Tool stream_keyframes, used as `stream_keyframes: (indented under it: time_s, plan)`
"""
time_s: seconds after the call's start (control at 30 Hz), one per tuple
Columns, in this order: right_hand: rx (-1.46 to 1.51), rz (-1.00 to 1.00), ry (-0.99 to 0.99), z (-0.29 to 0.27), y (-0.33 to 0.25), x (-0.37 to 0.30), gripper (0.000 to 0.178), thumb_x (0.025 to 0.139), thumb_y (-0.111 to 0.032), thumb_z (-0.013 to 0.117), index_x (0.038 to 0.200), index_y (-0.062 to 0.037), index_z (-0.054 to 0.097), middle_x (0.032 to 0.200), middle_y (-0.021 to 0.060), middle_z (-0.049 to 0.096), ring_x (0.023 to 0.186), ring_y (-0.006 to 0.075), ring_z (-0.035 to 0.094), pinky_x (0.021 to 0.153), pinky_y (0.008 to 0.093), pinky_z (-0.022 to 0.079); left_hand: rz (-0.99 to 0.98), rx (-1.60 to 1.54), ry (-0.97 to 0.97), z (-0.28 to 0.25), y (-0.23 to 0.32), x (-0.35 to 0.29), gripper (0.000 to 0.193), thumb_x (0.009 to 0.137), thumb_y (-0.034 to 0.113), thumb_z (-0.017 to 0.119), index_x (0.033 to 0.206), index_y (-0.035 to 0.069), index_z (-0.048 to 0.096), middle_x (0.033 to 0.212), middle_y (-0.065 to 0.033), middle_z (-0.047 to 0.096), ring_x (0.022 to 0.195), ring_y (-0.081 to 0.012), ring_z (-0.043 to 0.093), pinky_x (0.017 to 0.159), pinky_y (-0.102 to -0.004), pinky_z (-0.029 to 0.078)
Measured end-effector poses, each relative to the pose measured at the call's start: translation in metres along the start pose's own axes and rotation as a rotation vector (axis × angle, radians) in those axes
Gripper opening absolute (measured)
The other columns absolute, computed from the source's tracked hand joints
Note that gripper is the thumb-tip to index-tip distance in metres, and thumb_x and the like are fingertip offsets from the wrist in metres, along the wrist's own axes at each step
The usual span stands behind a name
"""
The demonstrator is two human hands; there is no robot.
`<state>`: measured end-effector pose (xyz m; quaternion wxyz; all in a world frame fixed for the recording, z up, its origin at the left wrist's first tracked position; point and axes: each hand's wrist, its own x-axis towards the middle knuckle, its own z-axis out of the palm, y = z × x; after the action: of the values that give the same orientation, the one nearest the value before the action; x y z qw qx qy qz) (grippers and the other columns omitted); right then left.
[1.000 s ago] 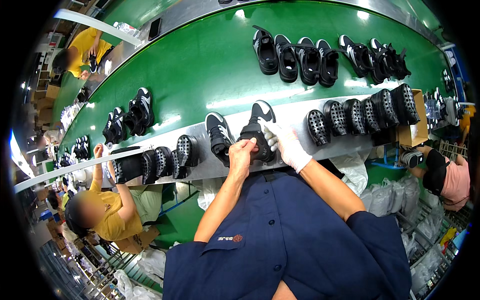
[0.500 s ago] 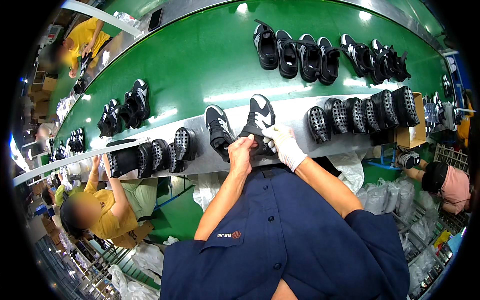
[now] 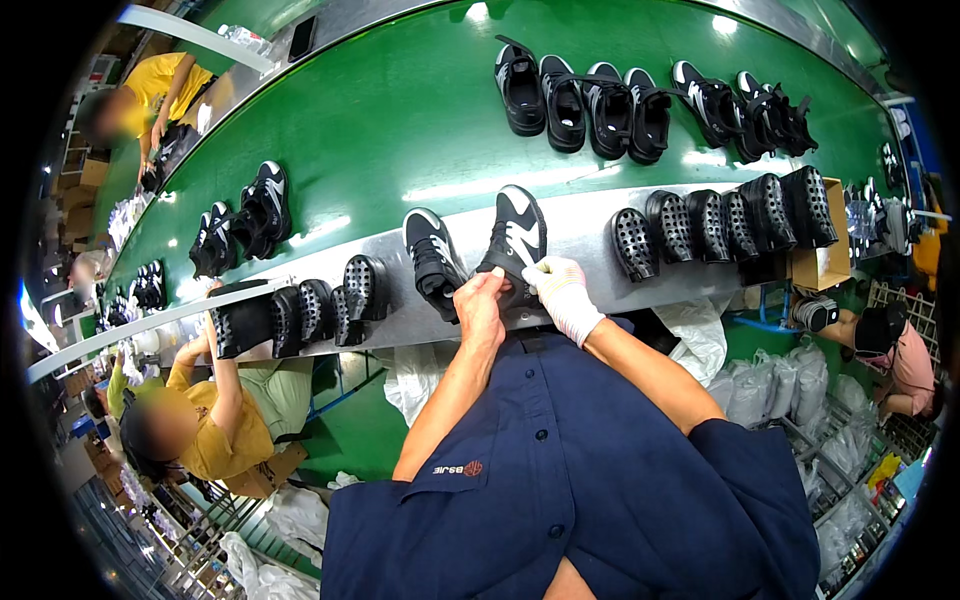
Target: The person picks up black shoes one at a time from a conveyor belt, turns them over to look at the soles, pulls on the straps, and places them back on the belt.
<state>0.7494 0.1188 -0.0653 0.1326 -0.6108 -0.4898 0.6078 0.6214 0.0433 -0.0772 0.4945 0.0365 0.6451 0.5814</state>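
Observation:
A black sneaker (image 3: 515,225) with white and grey panels stands toe-away on the metal edge in front of me. My left hand (image 3: 481,308), bare, is closed at its left side with the thumb on the strap. The strap (image 3: 507,260) lies across the shoe's upper. My right hand (image 3: 562,296), in a white glove, pinches at the strap's right side; the fingertips partly hide what they grip. A matching sneaker (image 3: 430,245) stands just left of it, touched by neither hand.
Black shoe-shaped forms with rows of holes stand left (image 3: 365,285) and right (image 3: 635,245) along the metal ledge (image 3: 400,325). Several strapped sneakers (image 3: 607,110) sit farther back on the green belt (image 3: 400,130). A cardboard box (image 3: 833,235) is at right. A person (image 3: 215,420) works close by at left.
My right hand has shifted slightly left and down along the strap, which now lies flatter across the shoe. My left hand keeps its hold. The nearby person at left has lowered a hand.

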Motion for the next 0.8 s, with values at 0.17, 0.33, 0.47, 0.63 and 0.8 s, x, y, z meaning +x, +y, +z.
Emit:
stream_keyframes:
  time_s: [0.17, 0.33, 0.47, 0.63, 0.8]
  plan:
    - [-0.168, -0.032, -0.007, -0.007, 0.001, 0.003, 0.031, 0.090, -0.029, 0.075, 0.086, 0.0014, 0.072, 0.077, 0.0189, 0.072, 0.070, 0.0310, 0.069, 0.069, 0.0435, 0.053, 0.071, 0.203, 0.010, 0.005, -0.007, 0.000, 0.019, 0.095, 0.013, 0.073, 0.094, -0.005, 0.074, 0.081, -0.0081, 0.072, 0.072, -0.0165, 0.064, 0.069, -0.0303, 0.047]
    - [-0.410, -0.071, 0.110, -0.043, 0.007, -0.003, 0.034, 0.088, -0.031, 0.075, 0.099, 0.0011, 0.071, 0.098, 0.0253, 0.073, 0.096, 0.0423, 0.070, 0.086, 0.0480, 0.054, 0.601, 0.840, -0.086, 0.010, 0.013, -0.030, 0.015, 0.090, 0.015, 0.078, 0.097, 0.002, 0.073, 0.078, -0.0095, 0.065, 0.073, -0.0217, 0.060, 0.072, -0.0379, 0.050]
    - [-0.485, -0.249, 0.211, -0.044, 0.016, -0.015, 0.035, 0.088, -0.025, 0.074, 0.110, -0.0009, 0.064, 0.105, 0.0227, 0.069, 0.097, 0.0424, 0.068, 0.087, 0.0494, 0.054, 0.864, 1.141, -0.030, 0.015, 0.028, -0.029, 0.034, 0.079, 0.009, 0.083, 0.109, 0.007, 0.068, 0.088, -0.0114, 0.059, 0.088, -0.0336, 0.060, 0.078, -0.0434, 0.052]
    - [-0.565, -0.326, 0.229, -0.032, 0.013, -0.018, 0.032, 0.087, -0.021, 0.076, 0.108, -0.0027, 0.061, 0.105, 0.0209, 0.066, 0.097, 0.0414, 0.066, 0.085, 0.0487, 0.054, 1.125, 1.184, -0.192, 0.046, 0.042, -0.011, 0.025, 0.078, 0.007, 0.078, 0.102, 0.008, 0.070, 0.096, -0.0090, 0.059, 0.091, -0.0307, 0.057, 0.077, -0.0428, 0.049]
    - [-0.381, -0.290, 0.232, -0.026, 0.031, -0.007, 0.027, 0.085, -0.015, 0.078, 0.102, -0.0020, 0.062, 0.094, 0.0214, 0.067, 0.089, 0.0439, 0.066, 0.080, 0.0492, 0.053, 1.397, 1.188, -0.446, 0.048, 0.049, 0.008, 0.007, 0.076, 0.009, 0.065, 0.083, 0.007, 0.064, 0.086, -0.0076, 0.054, 0.085, -0.0284, 0.054, 0.074, -0.0411, 0.046]
